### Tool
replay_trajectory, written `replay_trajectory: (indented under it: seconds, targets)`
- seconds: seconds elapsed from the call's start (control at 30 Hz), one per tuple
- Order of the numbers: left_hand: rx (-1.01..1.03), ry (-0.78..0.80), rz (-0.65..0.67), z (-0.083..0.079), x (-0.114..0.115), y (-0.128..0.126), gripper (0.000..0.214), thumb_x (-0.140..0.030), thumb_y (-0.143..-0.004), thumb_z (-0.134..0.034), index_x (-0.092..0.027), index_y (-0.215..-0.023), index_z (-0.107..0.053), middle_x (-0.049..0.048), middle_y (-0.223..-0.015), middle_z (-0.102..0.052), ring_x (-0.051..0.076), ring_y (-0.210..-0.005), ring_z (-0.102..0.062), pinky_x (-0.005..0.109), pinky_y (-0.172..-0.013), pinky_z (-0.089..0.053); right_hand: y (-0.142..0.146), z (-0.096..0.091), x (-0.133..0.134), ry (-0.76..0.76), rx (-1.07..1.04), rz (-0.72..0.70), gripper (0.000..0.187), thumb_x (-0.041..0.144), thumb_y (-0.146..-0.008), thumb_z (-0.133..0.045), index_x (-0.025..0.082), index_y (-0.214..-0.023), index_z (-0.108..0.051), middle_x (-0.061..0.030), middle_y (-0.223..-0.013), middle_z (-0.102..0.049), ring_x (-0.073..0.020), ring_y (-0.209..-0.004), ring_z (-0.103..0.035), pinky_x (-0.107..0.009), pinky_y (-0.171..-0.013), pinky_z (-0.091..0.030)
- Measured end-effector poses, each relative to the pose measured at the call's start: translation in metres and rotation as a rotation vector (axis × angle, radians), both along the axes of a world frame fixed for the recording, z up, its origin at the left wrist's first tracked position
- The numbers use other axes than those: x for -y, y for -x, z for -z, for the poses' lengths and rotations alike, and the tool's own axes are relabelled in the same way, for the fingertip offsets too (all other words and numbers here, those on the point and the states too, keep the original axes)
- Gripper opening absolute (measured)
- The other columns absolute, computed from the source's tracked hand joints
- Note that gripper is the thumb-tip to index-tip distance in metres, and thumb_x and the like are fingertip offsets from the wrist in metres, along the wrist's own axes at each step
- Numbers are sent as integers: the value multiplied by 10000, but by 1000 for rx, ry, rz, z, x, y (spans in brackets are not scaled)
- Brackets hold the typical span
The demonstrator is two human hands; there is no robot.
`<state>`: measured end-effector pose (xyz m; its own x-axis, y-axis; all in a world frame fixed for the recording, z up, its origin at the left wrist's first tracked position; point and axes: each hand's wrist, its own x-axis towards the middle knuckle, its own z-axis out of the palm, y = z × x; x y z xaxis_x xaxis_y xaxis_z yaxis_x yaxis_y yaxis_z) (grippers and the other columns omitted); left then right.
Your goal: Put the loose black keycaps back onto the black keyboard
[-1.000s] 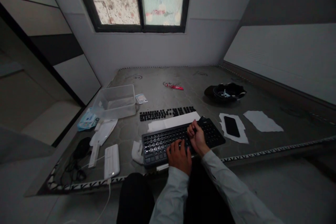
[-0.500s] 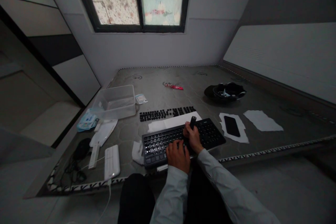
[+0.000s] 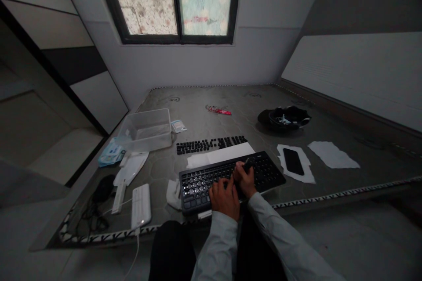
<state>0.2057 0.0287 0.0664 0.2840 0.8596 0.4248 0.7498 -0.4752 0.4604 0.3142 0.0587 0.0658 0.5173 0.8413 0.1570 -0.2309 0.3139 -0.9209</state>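
A black keyboard (image 3: 198,183) lies in front of me, its left part showing bare, whitish key sockets among the keys. My left hand (image 3: 225,197) rests palm down on its lower middle, fingers spread over the keys. Just right of it, my right hand (image 3: 244,179) is closed around a short black stick-like tool (image 3: 248,164), tilted over the keyboard. The tool's lower end is hidden by my fingers. Behind the keyboard, removed black keycaps (image 3: 194,146) lie in rows beside a white paper sheet (image 3: 220,155).
Left are a clear plastic box (image 3: 148,142), a blue packet (image 3: 111,153), a white power bank (image 3: 141,205) with a cable, and a black mouse (image 3: 104,187). Right are a phone (image 3: 293,161) on paper, another paper piece (image 3: 333,155) and a black cap (image 3: 284,118). A red wrapper (image 3: 220,110) lies farther back.
The black tool in my right hand has tipped over from more upright and sits lower. My left hand stays on the keyboard. The whole view has shifted slightly.
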Motion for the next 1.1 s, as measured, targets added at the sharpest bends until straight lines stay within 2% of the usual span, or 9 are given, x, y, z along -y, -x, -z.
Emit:
replay_trajectory:
  seconds: [0.2,0.33,0.4,0.53,0.73,0.9,1.1]
  targets:
    - [6,30,-4,-1,-3,0,265,-211,-795,-611,-330,-1024,-674,30,-951,-602,214,-880,-502,386,-764,-350,2,3,12,26,133,-11,463,503,-746,-681,220,-516,-395,69,-453,-295,-83,-432,-264,-260,-427,-230]
    - [19,62,-13,0,-5,0,293,-200,-770,-633,-322,-1034,-666,28,-951,-610,219,-889,-506,392,-778,-350,2,4,14,49,220,104,444,561,-672,-718,234,-529,-453,41,-485,-392,-114,-471,-343,-279,-453,-300]
    - [15,65,-23,-1,-5,-1,323,-197,-759,-644,-327,-1054,-656,24,-956,-611,219,-896,-508,391,-784,-355,3,2,14,44,237,104,453,557,-670,-721,235,-515,-442,39,-485,-389,-117,-476,-347,-281,-455,-300]
    - [17,65,-31,-1,-4,-1,276,-238,-793,-626,-310,-1058,-654,30,-950,-617,221,-892,-518,384,-774,-368,7,-8,10,-7,96,-56,470,491,-759,-663,224,-498,-377,68,-442,-281,-84,-416,-258,-265,-419,-209]
    - [102,85,14,1,-13,5,221,-223,-847,-570,-253,-1053,-642,37,-981,-643,203,-908,-570,347,-772,-410,16,-31,-2,-60,-208,-177,407,421,-753,-659,232,-569,-348,100,-427,-232,-68,-370,-164,-241,-385,-141]
    - [161,54,71,4,-18,11,235,-233,-874,-551,-234,-1097,-626,39,-1011,-648,183,-906,-585,320,-793,-438,15,-44,-6,-56,-240,-256,387,425,-790,-599,234,-562,-350,78,-422,-264,-96,-401,-221,-242,-410,-218]
    - [90,40,39,1,-12,10,337,-283,-815,-643,-227,-1146,-610,43,-1027,-645,217,-942,-554,357,-802,-432,11,-57,-5,39,-231,-251,440,517,-788,-603,231,-559,-360,62,-461,-323,-112,-459,-309,-255,-487,-350]
